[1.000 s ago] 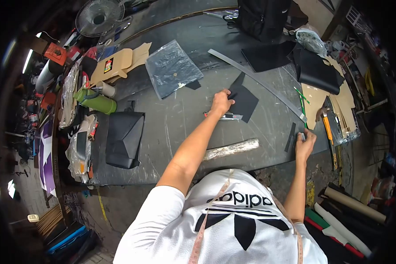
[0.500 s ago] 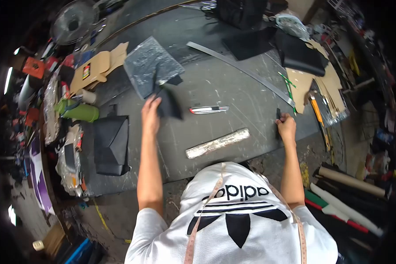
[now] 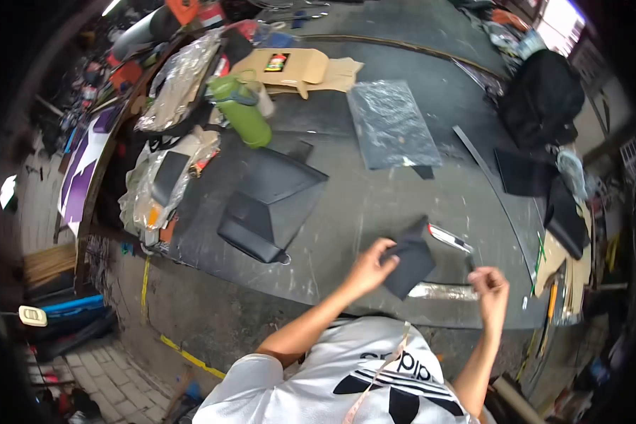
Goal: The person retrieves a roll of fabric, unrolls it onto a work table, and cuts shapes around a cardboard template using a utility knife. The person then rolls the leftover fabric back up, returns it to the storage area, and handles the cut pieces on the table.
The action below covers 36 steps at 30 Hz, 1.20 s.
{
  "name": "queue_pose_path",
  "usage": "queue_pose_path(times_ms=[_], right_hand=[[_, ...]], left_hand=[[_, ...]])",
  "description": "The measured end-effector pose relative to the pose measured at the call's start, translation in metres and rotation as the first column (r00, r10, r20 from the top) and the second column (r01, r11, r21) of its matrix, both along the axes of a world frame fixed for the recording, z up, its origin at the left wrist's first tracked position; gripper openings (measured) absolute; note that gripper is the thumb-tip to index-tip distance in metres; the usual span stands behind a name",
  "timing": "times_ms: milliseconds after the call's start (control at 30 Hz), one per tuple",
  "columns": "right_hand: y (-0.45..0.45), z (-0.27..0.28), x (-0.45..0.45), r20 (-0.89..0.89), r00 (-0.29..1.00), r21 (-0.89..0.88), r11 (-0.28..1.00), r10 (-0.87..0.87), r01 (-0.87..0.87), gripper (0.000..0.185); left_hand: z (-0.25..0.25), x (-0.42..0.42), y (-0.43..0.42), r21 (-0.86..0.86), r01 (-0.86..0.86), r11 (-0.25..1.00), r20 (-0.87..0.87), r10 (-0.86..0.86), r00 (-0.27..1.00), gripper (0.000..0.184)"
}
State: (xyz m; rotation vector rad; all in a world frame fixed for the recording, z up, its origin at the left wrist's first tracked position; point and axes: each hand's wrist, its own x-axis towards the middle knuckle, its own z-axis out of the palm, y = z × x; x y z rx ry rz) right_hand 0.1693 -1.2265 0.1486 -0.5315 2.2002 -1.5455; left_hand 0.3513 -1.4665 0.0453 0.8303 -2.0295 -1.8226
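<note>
My left hand (image 3: 372,270) is closed on the edge of a flat black piece (image 3: 411,260), which looks like leather or fabric and is held over the table just in front of me. Across from it, my right hand (image 3: 490,284) pinches a small dark strip (image 3: 471,264), partly hidden by the fingers. Between and beyond the hands lies a utility knife (image 3: 451,239) with a red end. A silvery wrapped bar (image 3: 445,291) rests near the table edge, partly covered by the black piece. A black leather pouch with a flap (image 3: 279,205) lies to the left.
A plastic sheet packet (image 3: 392,124) lies on the dark table (image 3: 360,205). A long metal ruler (image 3: 498,201) and a black backpack (image 3: 543,99) are at right. Behind the pouch stand a green bottle (image 3: 240,113) and cardboard pieces (image 3: 297,67). Plastic-wrapped items (image 3: 169,184) sit at the left edge.
The view has swung left. My left hand has brought the black piece from beside the plastic packet towards the knife and bar. My right hand, still pinching the dark strip, is nearer to it.
</note>
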Motion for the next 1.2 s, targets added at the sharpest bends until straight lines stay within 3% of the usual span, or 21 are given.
queue_pose_path(times_ms=[133,167,233,267,367,400,533,633,800,900,1067,1167,1200], right_hand=[[-0.060,-0.004,0.047,0.196,0.966,-0.021,0.986,0.169,-0.168,0.004],[-0.067,-0.009,0.050,0.178,0.965,-0.024,0.982,0.190,-0.189,0.004],[-0.078,-0.018,0.050,0.183,0.968,-0.031,0.985,0.174,-0.171,0.003],[-0.082,-0.021,0.051,0.190,0.965,-0.030,0.983,0.181,-0.179,0.003],[-0.094,-0.026,0.055,0.236,0.917,-0.010,0.944,0.321,-0.329,0.009],[-0.100,-0.027,0.057,0.229,0.899,-0.017,0.925,0.373,-0.379,0.009],[-0.125,-0.029,0.070,0.344,0.803,-0.077,0.867,0.486,-0.492,0.017],[-0.149,-0.016,0.086,0.411,0.706,-0.152,0.807,0.577,-0.571,0.023],[-0.187,-0.025,0.105,0.356,0.636,-0.161,0.715,0.685,-0.680,0.024],[-0.203,-0.049,0.111,0.291,0.654,0.000,0.684,0.698,-0.730,0.028],[-0.239,-0.048,0.140,0.292,0.710,0.211,0.681,0.641,-0.702,0.035],[-0.250,-0.062,0.168,-0.133,0.756,0.534,0.688,0.641,-0.490,0.043],[-0.253,-0.060,0.183,-0.113,0.759,0.552,0.676,0.641,-0.489,0.043]], left_hand=[[0.046,0.001,0.023,-0.032,0.069,0.997,-0.065,-0.071,0.995,0.048],[0.060,0.004,0.022,-0.040,0.048,0.998,-0.081,-0.051,0.995,0.048],[0.079,0.012,0.018,0.062,0.160,0.985,-0.081,-0.155,0.985,0.051],[0.072,0.014,0.020,0.063,0.108,0.992,-0.092,-0.102,0.991,0.051],[0.039,0.016,0.022,-0.208,-0.074,0.975,-0.242,0.021,0.970,0.050],[0.036,0.019,0.021,-0.217,-0.127,0.968,-0.247,0.072,0.966,0.050],[0.040,0.049,0.007,-0.307,-0.181,0.934,-0.127,0.149,0.981,0.045],[0.054,0.074,-0.016,-0.231,-0.177,0.957,-0.031,0.174,0.984,0.036],[0.067,0.120,-0.065,-0.146,-0.300,0.943,0.044,0.309,0.950,0.029],[0.069,0.167,-0.116,-0.271,-0.584,0.765,-0.047,0.596,0.802,0.025],[0.070,0.287,-0.238,-0.250,-0.789,0.561,-0.154,0.782,0.604,0.016],[0.059,0.367,-0.326,-0.117,-0.893,0.435,-0.175,0.876,0.450,0.024],[0.051,0.396,-0.352,-0.062,-0.929,0.364,-0.125,0.921,0.369,0.028]])
